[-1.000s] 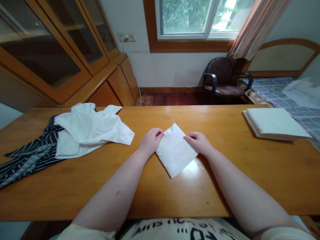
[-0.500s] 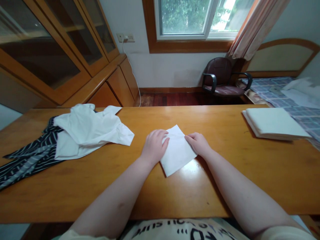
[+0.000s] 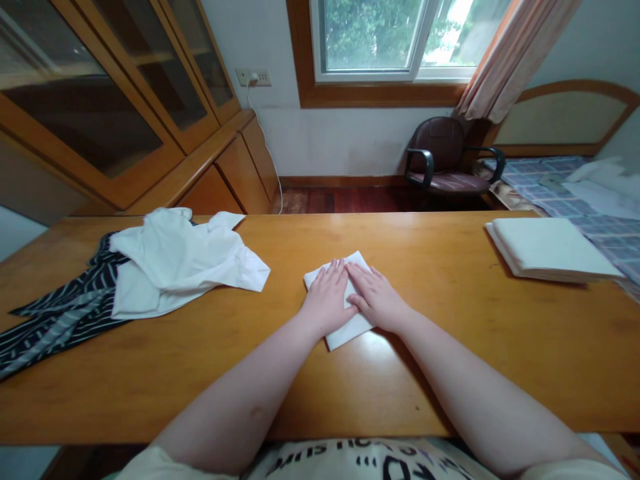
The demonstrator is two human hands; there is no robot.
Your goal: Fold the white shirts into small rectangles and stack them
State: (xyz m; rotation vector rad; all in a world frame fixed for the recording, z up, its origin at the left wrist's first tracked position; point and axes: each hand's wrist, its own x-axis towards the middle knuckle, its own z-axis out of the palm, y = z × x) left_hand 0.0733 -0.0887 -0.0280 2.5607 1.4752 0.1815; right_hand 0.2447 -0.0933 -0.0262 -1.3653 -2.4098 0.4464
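A small folded white cloth [image 3: 345, 333] lies at an angle on the middle of the wooden table. My left hand [image 3: 327, 297] rests flat on its left part, fingers stretched out and pointing away from me. Flat on the right part of the same cloth is my right hand [image 3: 377, 297], its fingers extended too. The two hands almost meet at the fingertips and thumbs. Both palms hide much of the cloth, and its corners stick out behind and in front of them.
To the left, a crumpled white garment [image 3: 185, 267] lies partly over a black-and-white striped cloth [image 3: 65, 320]. A flat folded white stack [image 3: 550, 247] sits at the table's right. Beyond the table [image 3: 450, 267] stand a brown armchair [image 3: 445, 157] and a glass-door cabinet [image 3: 200, 153].
Both hands have moved inward from the cloth's side edges and now lie flat on top of it. The cloth's visible outline has changed, with a corner now showing at the left.
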